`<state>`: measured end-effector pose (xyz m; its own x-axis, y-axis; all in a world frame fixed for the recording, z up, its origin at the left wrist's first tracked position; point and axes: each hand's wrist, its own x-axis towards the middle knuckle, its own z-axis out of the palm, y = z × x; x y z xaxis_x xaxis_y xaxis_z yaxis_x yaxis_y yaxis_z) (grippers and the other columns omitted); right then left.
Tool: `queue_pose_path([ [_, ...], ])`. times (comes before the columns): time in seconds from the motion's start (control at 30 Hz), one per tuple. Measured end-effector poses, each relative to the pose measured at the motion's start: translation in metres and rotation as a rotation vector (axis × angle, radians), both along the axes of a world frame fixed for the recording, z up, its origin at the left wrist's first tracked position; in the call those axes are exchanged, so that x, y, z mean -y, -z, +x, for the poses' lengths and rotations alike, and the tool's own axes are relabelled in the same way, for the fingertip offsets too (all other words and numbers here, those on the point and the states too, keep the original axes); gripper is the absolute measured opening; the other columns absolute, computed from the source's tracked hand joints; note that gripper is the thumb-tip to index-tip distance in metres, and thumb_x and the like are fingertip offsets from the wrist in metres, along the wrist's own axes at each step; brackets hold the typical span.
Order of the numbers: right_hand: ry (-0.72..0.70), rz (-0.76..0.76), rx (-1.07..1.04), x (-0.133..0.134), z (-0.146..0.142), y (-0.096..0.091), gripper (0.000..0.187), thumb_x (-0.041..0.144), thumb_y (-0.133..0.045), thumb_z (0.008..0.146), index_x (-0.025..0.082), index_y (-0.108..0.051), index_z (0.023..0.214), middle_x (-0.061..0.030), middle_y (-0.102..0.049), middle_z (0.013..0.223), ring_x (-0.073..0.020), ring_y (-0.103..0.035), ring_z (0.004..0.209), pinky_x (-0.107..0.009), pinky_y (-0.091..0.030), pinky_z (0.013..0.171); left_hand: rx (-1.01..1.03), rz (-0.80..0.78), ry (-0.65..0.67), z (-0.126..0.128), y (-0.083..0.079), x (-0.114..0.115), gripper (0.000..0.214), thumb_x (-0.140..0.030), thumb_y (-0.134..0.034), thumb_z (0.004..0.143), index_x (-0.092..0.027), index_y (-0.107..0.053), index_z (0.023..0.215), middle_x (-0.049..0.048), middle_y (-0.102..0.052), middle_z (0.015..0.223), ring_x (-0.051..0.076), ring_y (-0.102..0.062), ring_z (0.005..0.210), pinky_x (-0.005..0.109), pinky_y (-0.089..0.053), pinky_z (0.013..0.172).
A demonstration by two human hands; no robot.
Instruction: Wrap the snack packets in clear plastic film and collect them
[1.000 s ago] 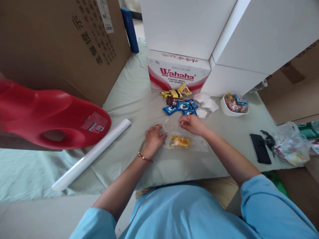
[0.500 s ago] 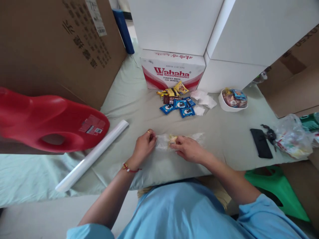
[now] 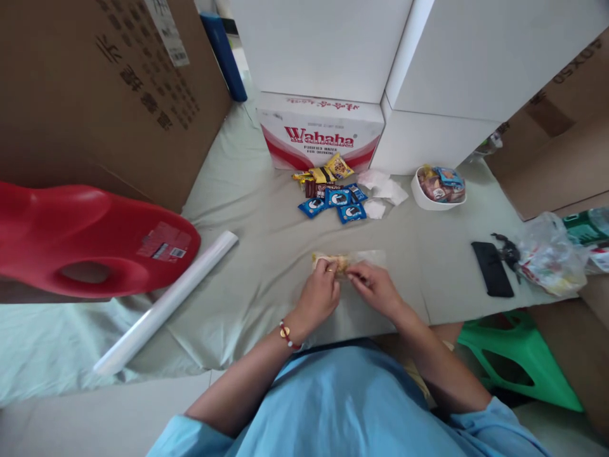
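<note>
A small yellowish packet [image 3: 340,261] lies on the cloth-covered table in front of me. Clear plastic film [image 3: 375,258] runs out from it to the right, and its exact edges are hard to see. My left hand [image 3: 318,292] is closed over the packet's left part, fingers bent and pressed on it. At the other end, the thumb and index finger of my right hand [image 3: 378,289] pinch the near edge of the film. Between the hands the packet's middle shows; my fingers hide the rest.
Several blue and yellow snack packets [image 3: 337,198] lie near a Wahaba-style water carton [image 3: 323,136], beside crumpled white tissues [image 3: 384,188]. A white tub [image 3: 435,202] holds more snacks. At left are a clear film roll [image 3: 166,301] and red jug [image 3: 143,241]; at right, a black phone [image 3: 493,270].
My left hand has moved right, from the film's left end onto the yellowish packet. My right hand has shifted off the packet to the film just right of it. The left film end now appears folded in.
</note>
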<state>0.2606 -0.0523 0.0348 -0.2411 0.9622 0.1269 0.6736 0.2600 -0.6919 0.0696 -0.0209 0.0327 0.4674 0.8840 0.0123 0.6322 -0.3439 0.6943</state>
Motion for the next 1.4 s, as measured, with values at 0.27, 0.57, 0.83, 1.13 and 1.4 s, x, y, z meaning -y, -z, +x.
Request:
queue_pose_path([
  [0.27,0.403,-0.019,0.226,-0.007,0.036,0.024,0.016,0.032,-0.07,0.088,0.019,-0.069,0.097,-0.018,-0.061,0.132,-0.0337,-0.053,0.128,-0.051,-0.044,0.108,-0.324,0.165,0.081,0.002,0.002,0.018,0.052,-0.013,-0.05,0.092,-0.017,-0.055,0.144,0.0169,-0.061,0.142,0.03,-0.061,0.128,0.042,-0.053,0.101],
  [0.57,0.183,-0.232,0.261,-0.059,-0.038,-0.031,0.009,0.024,-0.058,0.098,0.019,-0.065,0.096,-0.006,-0.07,0.091,-0.0188,-0.062,0.084,-0.027,-0.042,0.075,-0.331,0.229,0.066,0.002,0.006,0.022,0.039,-0.008,-0.048,0.093,-0.014,-0.07,0.125,0.0192,-0.065,0.14,0.032,-0.058,0.133,0.048,-0.047,0.106],
  [0.83,0.075,-0.147,0.519,-0.047,-0.086,-0.029,0.045,0.049,-0.052,0.106,0.01,-0.063,0.125,-0.0202,-0.062,0.122,-0.0321,-0.059,0.113,-0.042,-0.05,0.094,0.086,0.112,-0.014,-0.059,0.001,0.024,0.026,-0.013,-0.05,0.086,-0.023,-0.073,0.093,0.0065,-0.077,0.108,0.025,-0.069,0.113,0.047,-0.049,0.111],
  [1.13,0.151,-0.086,0.426,-0.023,-0.075,-0.016,0.04,0.02,-0.053,0.1,0.017,-0.06,0.139,-0.0177,-0.063,0.13,-0.0325,-0.055,0.118,-0.045,-0.05,0.101,0.271,0.005,-0.468,-0.081,-0.006,0.013,0.02,-0.032,-0.05,0.095,-0.024,-0.068,0.092,0.0048,-0.072,0.101,0.023,-0.068,0.105,0.04,-0.053,0.101],
  [1.4,0.102,-0.39,-0.624,-0.017,-0.014,-0.013,0.036,0.049,-0.054,0.1,0.021,-0.067,0.118,-0.0078,-0.073,0.106,-0.0233,-0.069,0.098,-0.037,-0.056,0.089,0.715,-0.564,-0.245,-0.039,-0.006,0.005,0.069,-0.06,-0.068,0.088,-0.021,-0.052,0.142,0.0163,-0.062,0.146,0.029,-0.064,0.13,0.043,-0.057,0.102],
])
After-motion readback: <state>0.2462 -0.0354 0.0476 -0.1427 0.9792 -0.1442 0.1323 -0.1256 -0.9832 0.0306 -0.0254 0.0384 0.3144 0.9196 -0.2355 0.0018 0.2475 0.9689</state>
